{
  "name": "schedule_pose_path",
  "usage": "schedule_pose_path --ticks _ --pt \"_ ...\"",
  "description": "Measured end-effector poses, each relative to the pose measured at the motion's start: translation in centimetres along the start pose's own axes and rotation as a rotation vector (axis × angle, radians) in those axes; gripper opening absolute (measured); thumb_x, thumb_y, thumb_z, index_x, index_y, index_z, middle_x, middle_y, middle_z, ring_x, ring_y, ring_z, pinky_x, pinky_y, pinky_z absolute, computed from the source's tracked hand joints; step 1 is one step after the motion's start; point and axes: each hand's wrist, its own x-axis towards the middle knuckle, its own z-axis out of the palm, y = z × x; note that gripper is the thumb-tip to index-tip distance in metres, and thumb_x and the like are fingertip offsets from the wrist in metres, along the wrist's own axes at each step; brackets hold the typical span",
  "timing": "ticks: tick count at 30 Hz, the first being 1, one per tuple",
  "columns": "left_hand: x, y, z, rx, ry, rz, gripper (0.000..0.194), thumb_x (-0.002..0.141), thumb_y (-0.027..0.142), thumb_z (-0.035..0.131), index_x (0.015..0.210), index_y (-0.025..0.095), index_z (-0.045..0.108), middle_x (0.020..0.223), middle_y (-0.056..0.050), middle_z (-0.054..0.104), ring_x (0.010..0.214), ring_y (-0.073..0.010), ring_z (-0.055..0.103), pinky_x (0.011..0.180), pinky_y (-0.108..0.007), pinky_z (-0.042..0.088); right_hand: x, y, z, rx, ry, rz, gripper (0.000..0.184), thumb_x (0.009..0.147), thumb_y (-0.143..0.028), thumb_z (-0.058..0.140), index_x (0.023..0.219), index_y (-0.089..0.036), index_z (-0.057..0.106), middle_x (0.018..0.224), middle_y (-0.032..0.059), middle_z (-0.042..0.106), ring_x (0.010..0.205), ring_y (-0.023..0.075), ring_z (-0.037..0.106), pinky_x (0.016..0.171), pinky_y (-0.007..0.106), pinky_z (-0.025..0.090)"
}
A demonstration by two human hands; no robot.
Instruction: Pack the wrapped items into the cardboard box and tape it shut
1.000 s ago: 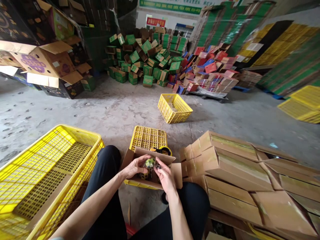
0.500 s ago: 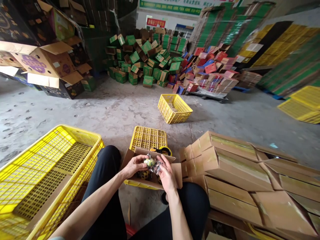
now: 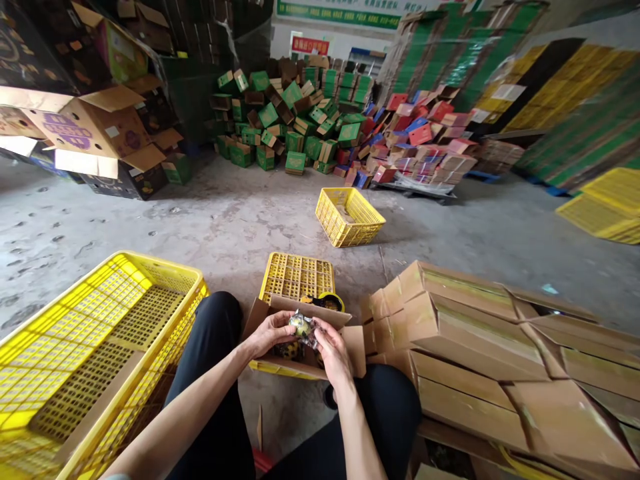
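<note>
Both of my hands meet over a small open cardboard box that rests between my knees on an upturned yellow crate. My left hand and my right hand are closed together on a small round green-yellow object in a clear crinkly wrapper, held just above the box. Dark round items lie inside the box beneath it. A yellow-rimmed tape roll sits behind the box on the crate.
A large yellow plastic crate stands at my left. Flattened cardboard boxes are stacked at my right. Another yellow crate sits on the concrete floor ahead, with heaps of green and red boxes beyond.
My hands lifted the wrapped object slightly out of the box and my right hand's fingers closed in on its wrapper. Everything else has stayed put.
</note>
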Motion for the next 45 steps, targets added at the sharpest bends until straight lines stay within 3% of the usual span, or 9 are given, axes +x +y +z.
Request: schedule_pose_path --ticks 6,12,19,26,31,34,37,42,45 --pt "0.2 -0.5 -0.2 0.045 -0.012 0.055 0.056 0.064 0.033 0.103 0.111 0.019 0.077 0.112 -0.007 0.077 0.098 -0.0229 0.073 0.091 -0.035 0.055 0.3 0.5 -0.4 -0.010 -0.005 -0.016 0.053 0.076 -0.055 0.088 0.121 -0.028 0.080 0.129 0.0090 0.079 0.125 0.0331 0.070 0.108 0.046 0.054" --pt "0.6 -0.6 -0.4 0.111 0.044 0.170 0.058 0.059 0.031 0.104 0.108 0.018 0.076 0.107 -0.006 0.075 0.094 -0.0209 0.071 0.089 -0.033 0.054 0.2 0.0 -0.7 -0.141 -0.005 -0.128 0.053 0.079 -0.042 0.082 0.131 -0.032 0.076 0.146 0.0043 0.070 0.145 0.0312 0.056 0.124 0.048 0.041" --pt "0.2 0.0 -0.4 0.347 0.074 0.194 0.055 0.062 0.035 0.103 0.106 0.018 0.076 0.103 -0.005 0.074 0.091 -0.0204 0.069 0.084 -0.030 0.053 -0.6 -0.9 0.3 -0.377 -0.089 -0.089 0.051 0.081 -0.044 0.082 0.130 -0.032 0.077 0.139 0.0054 0.074 0.134 0.0340 0.064 0.113 0.051 0.051" --pt "0.3 0.1 -0.4 0.200 0.011 0.152 0.065 0.062 0.032 0.102 0.119 0.019 0.074 0.111 -0.008 0.076 0.099 -0.0232 0.072 0.092 -0.034 0.055 -1.0 -1.4 0.7 -0.348 -0.110 -0.081 0.054 0.080 -0.034 0.083 0.134 -0.033 0.075 0.144 0.0036 0.071 0.131 0.0306 0.067 0.118 0.049 0.049" --pt "0.3 0.0 -0.5 0.208 0.010 0.118 0.052 0.064 0.032 0.102 0.107 0.016 0.076 0.101 -0.008 0.078 0.095 -0.0227 0.074 0.089 -0.033 0.055 -1.1 -1.3 0.8 -0.331 -0.189 -0.092 0.056 0.080 -0.030 0.081 0.136 -0.034 0.073 0.148 0.0025 0.069 0.140 0.0290 0.061 0.124 0.048 0.042" --pt "0.3 -0.1 -0.5 0.228 0.006 0.114 0.051 0.063 0.033 0.102 0.103 0.015 0.076 0.098 -0.008 0.078 0.092 -0.0229 0.074 0.087 -0.033 0.055 -0.9 -0.6 0.6 -0.390 -0.207 -0.096 0.051 0.081 -0.035 0.082 0.131 -0.032 0.076 0.142 0.0041 0.072 0.137 0.0304 0.063 0.121 0.049 0.045" --pt "0.2 -0.1 -0.4 0.206 0.022 0.131 0.054 0.065 0.038 0.101 0.107 0.015 0.076 0.105 -0.010 0.079 0.098 -0.0249 0.074 0.090 -0.034 0.056 -0.2 0.3 -0.1 -0.421 -0.139 -0.094 0.045 0.081 -0.043 0.082 0.123 -0.029 0.079 0.128 0.0053 0.079 0.123 0.0318 0.071 0.114 0.050 0.052" --pt "0.1 0.4 -0.6 0.220 0.137 0.149 0.056 0.072 0.048 0.096 0.114 0.017 0.076 0.114 -0.011 0.078 0.105 -0.0269 0.074 0.091 -0.035 0.056 1.4 2.0 -2.1 -0.490 0.204 -0.092 0.044 0.073 -0.051 0.084 0.110 -0.026 0.083 0.103 0.0068 0.083 0.101 0.0337 0.075 0.101 0.052 0.058" --pt "0.1 0.6 -0.7 0.233 0.162 0.160 0.055 0.072 0.048 0.096 0.113 0.017 0.077 0.120 -0.012 0.076 0.103 -0.0265 0.073 0.086 -0.034 0.057 1.9 2.9 -3.2 -0.455 0.280 -0.065 0.053 0.073 -0.057 0.080 0.113 -0.023 0.080 0.108 0.0114 0.082 0.100 0.0354 0.076 0.091 0.051 0.063"
